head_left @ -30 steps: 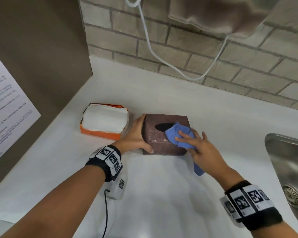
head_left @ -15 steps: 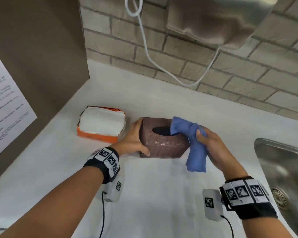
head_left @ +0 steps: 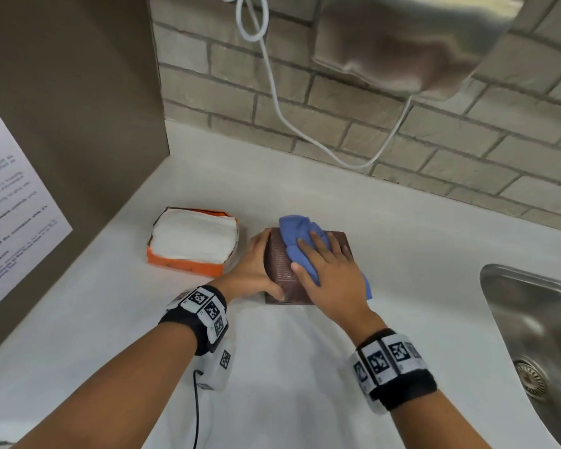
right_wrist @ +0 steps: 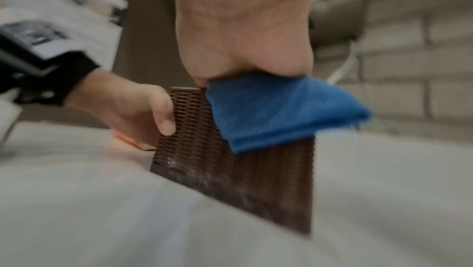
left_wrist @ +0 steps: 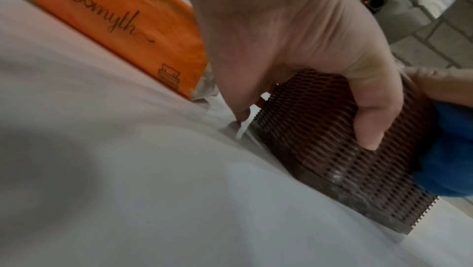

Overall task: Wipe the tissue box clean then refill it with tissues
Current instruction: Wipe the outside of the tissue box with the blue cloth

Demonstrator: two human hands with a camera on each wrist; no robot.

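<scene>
The brown tissue box [head_left: 280,270] stands on the white counter [head_left: 289,367], just right of the orange pack of tissues [head_left: 193,241] and well left of the sink [head_left: 531,319]. The left hand [head_left: 256,273] grips the box's left side, thumb curled over the near face and the other fingers round the far side. The right hand [head_left: 332,277] lies on top with its fingers nearly straight, pressing a blue cloth [head_left: 297,234] flat against the lid.

This looks like the wiping step, with the refill not yet begun. To do it well, I'd say the left hand should brace the box so it cannot skid on the smooth counter, while the right sweeps the cloth in full strokes off the edges. The box surface is ribbed and perforated, so dust likely sits in the grooves; wiping along the ribs should lift more. In the left wrist view a pale dusty smear [left_wrist: 340,176] shows low on the near face, close to the base, so that side probably needs attention too.

The cloth and hand cover the opening in the lid, so I cannot tell whether anything is inside. The right wrist view is blurred. The far and right faces of the box are out of sight, and the metal fixture [head_left: 402,50] on the brick wall is too smeared to make out.
</scene>
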